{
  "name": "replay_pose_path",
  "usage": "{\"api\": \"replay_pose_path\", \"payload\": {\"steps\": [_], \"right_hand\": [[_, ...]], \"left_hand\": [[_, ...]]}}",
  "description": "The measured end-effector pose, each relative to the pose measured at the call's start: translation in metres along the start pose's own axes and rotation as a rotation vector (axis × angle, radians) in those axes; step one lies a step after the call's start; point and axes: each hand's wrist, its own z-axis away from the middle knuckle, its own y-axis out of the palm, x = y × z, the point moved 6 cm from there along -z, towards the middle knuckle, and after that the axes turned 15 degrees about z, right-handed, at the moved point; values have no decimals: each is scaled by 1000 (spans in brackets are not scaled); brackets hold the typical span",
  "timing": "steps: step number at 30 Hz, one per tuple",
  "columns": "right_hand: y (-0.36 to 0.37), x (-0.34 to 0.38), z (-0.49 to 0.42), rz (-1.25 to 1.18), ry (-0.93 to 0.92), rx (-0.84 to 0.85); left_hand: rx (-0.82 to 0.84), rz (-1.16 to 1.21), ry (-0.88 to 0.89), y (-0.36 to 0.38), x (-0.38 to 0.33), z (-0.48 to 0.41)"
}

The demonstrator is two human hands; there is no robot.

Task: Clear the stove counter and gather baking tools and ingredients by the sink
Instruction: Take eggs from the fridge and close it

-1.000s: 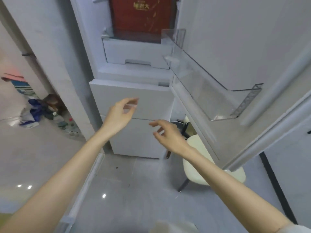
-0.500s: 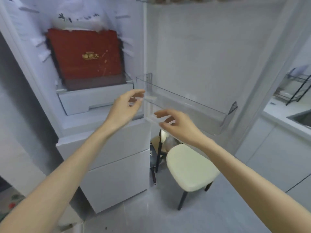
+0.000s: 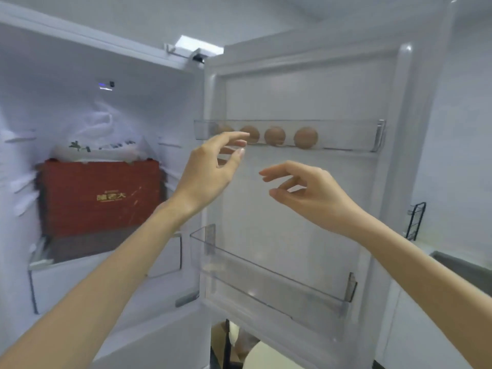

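Cool, even, bright light; soft overall blur; wide-angle bending at the edges; faint glare on the lower door shelf [image 3: 266, 275].

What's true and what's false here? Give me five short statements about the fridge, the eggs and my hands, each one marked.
1. Four eggs sit in the upper door shelf. True.
2. The left hand holds an egg. False: it holds nothing and reaches toward them.
3. The red box stands in the door. False: it sits inside the fridge itself.
4. The right hand holds nothing. True.
5. The door is shut. False: it stands open.
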Motion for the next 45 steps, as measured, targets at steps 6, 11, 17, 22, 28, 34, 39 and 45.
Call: {"api": "replay_pose_path", "payload": {"steps": [6, 11, 17, 22, 28, 34, 39, 45], "right_hand": [[-54, 15, -44, 143, -46, -123], [-82, 9, -84, 313, -4, -224], [-89, -29, -126, 477, 250, -93], [-77, -54, -132, 452, 565, 282], [-74, -68, -127, 442, 777, 444], [-76, -76, -121, 370, 830, 348], [-77, -81, -120, 334, 820, 277], [-98, -77, -123, 426, 730, -31]], "left_hand": [[34, 20, 99, 4, -11, -67], [194, -14, 92, 22, 1, -113], [562, -89, -84, 51, 25, -161], [913, -216, -226, 73, 44, -173], [1098, -243, -281, 87, 44, -178], [1155, -240, -313, 97, 50, -178], [1032, -190, -226, 100, 53, -181], [737, 98, -156, 84, 41, -186]]}}
